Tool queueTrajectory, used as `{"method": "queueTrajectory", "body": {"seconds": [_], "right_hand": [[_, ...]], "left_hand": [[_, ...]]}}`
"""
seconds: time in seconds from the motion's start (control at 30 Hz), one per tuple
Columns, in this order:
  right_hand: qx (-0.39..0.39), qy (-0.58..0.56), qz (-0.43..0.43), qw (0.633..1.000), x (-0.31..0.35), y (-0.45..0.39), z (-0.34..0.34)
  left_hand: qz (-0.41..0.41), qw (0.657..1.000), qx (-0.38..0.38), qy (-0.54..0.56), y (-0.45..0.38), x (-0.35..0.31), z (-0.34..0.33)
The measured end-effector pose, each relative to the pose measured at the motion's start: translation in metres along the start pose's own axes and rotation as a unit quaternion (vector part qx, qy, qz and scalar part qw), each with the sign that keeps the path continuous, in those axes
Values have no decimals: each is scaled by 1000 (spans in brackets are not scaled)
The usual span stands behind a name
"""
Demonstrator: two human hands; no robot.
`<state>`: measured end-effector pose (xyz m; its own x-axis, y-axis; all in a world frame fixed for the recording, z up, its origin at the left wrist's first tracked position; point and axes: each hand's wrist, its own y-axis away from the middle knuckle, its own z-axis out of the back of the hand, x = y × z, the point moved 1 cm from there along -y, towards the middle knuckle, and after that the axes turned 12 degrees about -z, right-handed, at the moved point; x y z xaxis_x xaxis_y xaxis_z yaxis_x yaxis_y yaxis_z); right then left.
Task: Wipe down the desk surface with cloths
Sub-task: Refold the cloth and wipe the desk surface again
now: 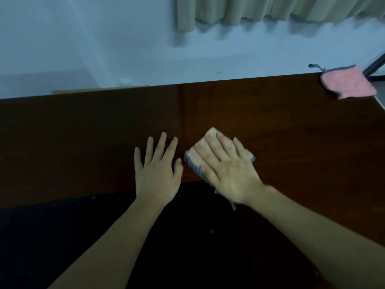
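Two hands lie flat on the dark brown desk (104, 142), side by side near its front edge. The right hand (227, 174) presses down on a folded pink cloth (203, 152) with its fingers straight and slightly spread; nothing is curled round the cloth, the palm and fingers simply cover most of it. That cloth has a grey ribbed edge showing at the thumb side, and a bit of the grey edge hangs past the front edge of the desk under the wrist. The right hand is somewhat blurred.

Just beside it, the left hand (157, 170) rests palm-down on the bare wood, fingers straight and fanned apart, holding nothing. Its thumb comes near the grey edge of the cloth, though whether they touch cannot be told.

A second pink cloth (350, 83), trimmed in grey with a small hanging loop, lies at the far right corner of the desk, well apart from both hands. Behind the far edge stand a pale wall (104, 38) and the hem of a beige curtain (270, 11).
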<state>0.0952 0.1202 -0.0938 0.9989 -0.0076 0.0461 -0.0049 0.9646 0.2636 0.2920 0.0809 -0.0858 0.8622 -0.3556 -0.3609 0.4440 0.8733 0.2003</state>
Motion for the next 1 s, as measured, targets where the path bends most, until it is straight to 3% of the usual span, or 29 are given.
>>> {"method": "queueTrajectory", "body": {"seconds": [0.2, 0.5, 0.63, 0.83, 1.0], "right_hand": [[-19, -6, 83, 996, -21, 10, -13], [-6, -11, -3, 1000, -34, -91, 22], [1, -3, 1, 1000, -30, -57, 15], [-7, -14, 107, 994, -39, 17, -13], [-1, -2, 140, 990, -48, -3, -7]], "left_hand": [[10, 998, -50, -32, 2, -2, -10], [16, 998, -54, -29, -1, -1, -11], [17, 997, -66, -30, 1, -2, -13], [22, 997, -64, -26, 0, -2, -13], [22, 997, -63, -25, 0, -2, -13]]}}
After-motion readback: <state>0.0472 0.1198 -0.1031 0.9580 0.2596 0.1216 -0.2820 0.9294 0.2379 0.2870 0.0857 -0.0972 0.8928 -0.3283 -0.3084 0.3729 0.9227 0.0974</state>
